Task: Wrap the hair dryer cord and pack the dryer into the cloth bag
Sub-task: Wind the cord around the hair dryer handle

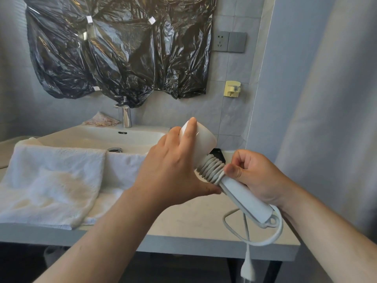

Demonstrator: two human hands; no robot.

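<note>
A white hair dryer hangs in the air over the counter's right end. My left hand grips its round body, fingers over the top. My right hand curls round the handle and pinches the grey-white cord, which lies in several tight turns on the upper handle. The loose cord loops under the handle's end and hangs past the counter edge, with the plug dangling below. No cloth bag is in view.
A white towel is spread over the counter's left half and the sink's front rim. Behind are the sink, a chrome tap, a wall socket, a yellow wall hook and black plastic sheeting.
</note>
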